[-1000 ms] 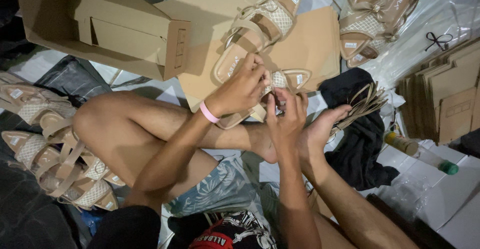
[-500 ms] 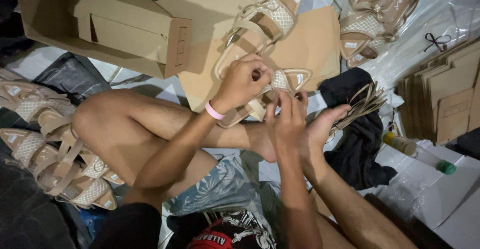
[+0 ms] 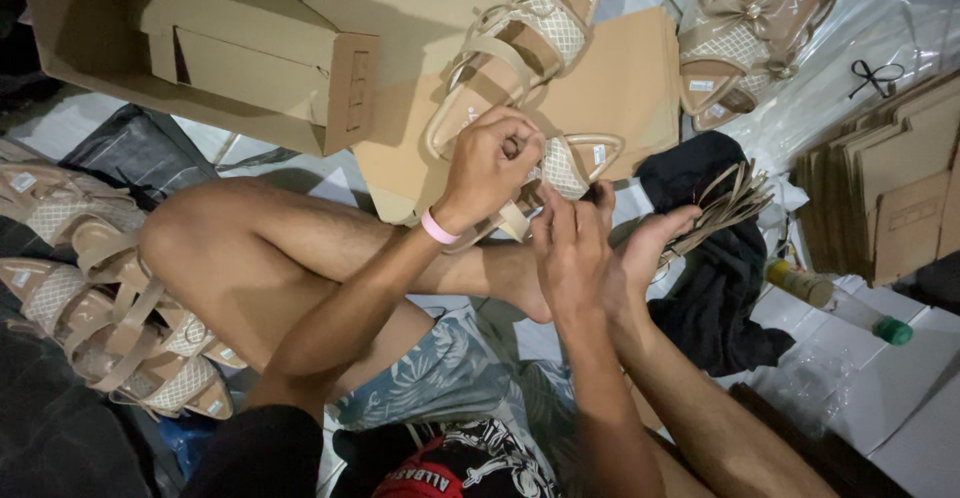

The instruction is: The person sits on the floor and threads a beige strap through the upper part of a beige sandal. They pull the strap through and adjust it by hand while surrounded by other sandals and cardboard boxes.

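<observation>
Head view: the left hand (image 3: 490, 163) is curled into a fist, pinching a strap of the beige sandal (image 3: 565, 168) at centre, just above the crossed legs. The right hand (image 3: 570, 243) at its 5 o'clock has fingers pressed together on the sandal's lower edge. An open cardboard box (image 3: 200, 48) at 10 o'clock looks empty. Flattened cartons (image 3: 890, 188) are stacked at 3 o'clock.

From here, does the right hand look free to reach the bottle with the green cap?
Probably not at once: the right hand is busy on the sandal, though nothing blocks the bottle lying to its right.
</observation>
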The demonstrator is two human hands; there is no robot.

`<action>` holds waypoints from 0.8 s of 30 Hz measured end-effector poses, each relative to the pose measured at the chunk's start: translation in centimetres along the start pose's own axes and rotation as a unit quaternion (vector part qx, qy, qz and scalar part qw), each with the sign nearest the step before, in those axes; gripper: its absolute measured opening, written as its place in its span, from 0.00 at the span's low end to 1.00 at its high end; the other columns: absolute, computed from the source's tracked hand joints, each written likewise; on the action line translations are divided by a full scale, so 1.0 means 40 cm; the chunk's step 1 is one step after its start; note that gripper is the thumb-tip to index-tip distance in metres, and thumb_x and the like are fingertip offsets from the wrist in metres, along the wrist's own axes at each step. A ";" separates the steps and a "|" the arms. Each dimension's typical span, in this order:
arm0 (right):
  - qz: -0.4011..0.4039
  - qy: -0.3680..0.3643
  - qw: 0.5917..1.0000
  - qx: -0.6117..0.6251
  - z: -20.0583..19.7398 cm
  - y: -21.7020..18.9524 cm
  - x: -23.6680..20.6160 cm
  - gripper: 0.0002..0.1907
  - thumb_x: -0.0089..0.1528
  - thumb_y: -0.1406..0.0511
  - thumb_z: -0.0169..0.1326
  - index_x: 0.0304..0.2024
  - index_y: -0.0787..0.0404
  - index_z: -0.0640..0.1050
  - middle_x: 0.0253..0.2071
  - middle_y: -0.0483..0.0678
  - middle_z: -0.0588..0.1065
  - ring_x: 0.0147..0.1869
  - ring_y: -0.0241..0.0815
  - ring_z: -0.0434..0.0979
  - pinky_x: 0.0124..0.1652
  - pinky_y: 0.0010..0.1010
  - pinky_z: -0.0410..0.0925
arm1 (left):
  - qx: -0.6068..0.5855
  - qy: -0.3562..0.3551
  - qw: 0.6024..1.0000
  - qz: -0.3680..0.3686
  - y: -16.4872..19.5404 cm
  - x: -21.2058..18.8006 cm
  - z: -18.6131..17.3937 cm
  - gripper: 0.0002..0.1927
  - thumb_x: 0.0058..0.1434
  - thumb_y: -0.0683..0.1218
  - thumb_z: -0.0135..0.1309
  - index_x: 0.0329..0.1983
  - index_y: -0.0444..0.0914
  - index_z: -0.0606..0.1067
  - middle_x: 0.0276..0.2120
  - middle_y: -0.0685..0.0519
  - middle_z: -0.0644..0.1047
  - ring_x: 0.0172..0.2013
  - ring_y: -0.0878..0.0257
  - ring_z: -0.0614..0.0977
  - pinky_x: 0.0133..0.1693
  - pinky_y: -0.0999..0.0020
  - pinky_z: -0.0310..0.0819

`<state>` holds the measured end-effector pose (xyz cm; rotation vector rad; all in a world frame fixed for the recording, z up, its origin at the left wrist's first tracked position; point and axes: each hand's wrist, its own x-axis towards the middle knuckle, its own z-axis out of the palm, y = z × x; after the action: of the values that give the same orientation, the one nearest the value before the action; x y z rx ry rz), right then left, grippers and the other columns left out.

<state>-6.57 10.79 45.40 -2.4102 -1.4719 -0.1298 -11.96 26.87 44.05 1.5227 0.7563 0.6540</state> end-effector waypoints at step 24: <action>0.580 -0.012 0.477 0.660 0.037 -0.021 -0.038 0.12 0.67 0.58 0.56 0.47 0.56 0.77 0.35 0.39 0.77 0.31 0.27 0.70 0.24 0.15 0.57 | -0.060 -0.149 0.985 -0.065 -0.022 -0.021 -0.094 0.26 0.57 0.42 0.63 0.60 0.37 0.73 0.43 0.49 0.83 0.31 0.67 0.84 0.36 0.71 0.79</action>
<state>-8.14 10.31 43.83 -1.3559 0.4796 0.9519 -15.48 28.61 43.53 1.4086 0.5711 0.3563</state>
